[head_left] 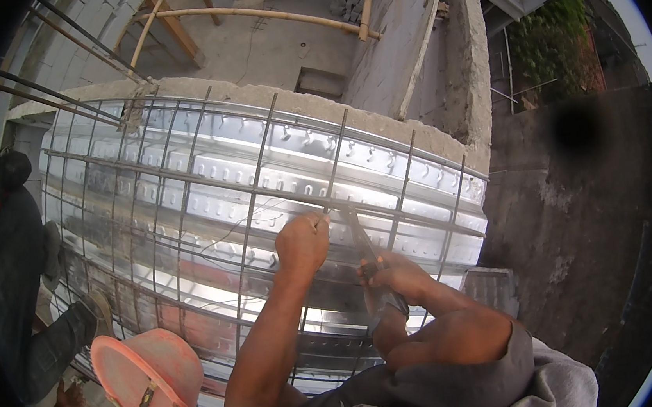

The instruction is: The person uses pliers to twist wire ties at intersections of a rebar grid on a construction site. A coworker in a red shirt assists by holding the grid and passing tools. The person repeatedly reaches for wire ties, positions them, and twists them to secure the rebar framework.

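My left hand [304, 241] is closed, its fingertips at a crossing of the steel rebar grid [254, 188]. What those fingers pinch is too small to make out. To its right, my right hand [397, 277] is wrapped around a long, slim metal tool [364, 235]. The tool's upper end reaches the same long bar, a little right of my left fist, and its lower end shows below my grip. Shiny corrugated metal decking [216, 167] with rows of raised dimples lies under the bars. Thin loose wires [246, 225] lie across the grid left of my left hand.
An orange bucket [150, 369] stands tilted at the lower left. Beyond it a co-worker in dark trousers [16, 288] has a shoe on the mesh. A rough concrete edge [270, 107] borders the decking's far side. Bars [68, 95] jut at upper left; bamboo poles [261, 13] cross behind.
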Motion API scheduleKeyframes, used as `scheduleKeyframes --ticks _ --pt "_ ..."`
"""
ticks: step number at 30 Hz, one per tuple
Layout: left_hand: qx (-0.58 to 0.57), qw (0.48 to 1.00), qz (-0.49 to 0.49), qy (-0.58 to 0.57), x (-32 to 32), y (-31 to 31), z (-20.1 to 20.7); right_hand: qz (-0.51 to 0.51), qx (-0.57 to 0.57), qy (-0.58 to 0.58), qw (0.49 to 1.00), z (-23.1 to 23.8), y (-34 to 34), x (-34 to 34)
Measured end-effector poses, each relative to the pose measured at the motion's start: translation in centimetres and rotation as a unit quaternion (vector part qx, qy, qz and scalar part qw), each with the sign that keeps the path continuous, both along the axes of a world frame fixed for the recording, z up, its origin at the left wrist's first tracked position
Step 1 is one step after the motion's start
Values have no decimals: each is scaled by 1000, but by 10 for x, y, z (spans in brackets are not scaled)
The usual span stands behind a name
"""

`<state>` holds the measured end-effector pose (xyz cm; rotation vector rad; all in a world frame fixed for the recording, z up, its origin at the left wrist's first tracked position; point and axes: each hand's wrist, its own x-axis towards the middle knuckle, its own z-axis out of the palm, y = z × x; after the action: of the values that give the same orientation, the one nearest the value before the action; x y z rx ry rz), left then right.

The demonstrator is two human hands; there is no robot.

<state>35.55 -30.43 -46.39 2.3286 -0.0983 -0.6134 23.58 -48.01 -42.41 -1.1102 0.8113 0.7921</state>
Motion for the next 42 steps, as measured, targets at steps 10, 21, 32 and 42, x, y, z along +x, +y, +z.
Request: scheduleKeyframes --ticks 10,21,32,42 --pt "12 999 -38 14 3 -1 6 96 -20 -42 994 0 -9 12" --pt "1 999 -25 29 2 -4 1 172 -138 -100 970 13 -4 18" --pt "-285 859 165 391 -6 -1 -29 -36 95 52 993 -3 7 9" --pt "-506 627 288 517 -41 -42 -23 -72 279 63 955 -27 11 -15"
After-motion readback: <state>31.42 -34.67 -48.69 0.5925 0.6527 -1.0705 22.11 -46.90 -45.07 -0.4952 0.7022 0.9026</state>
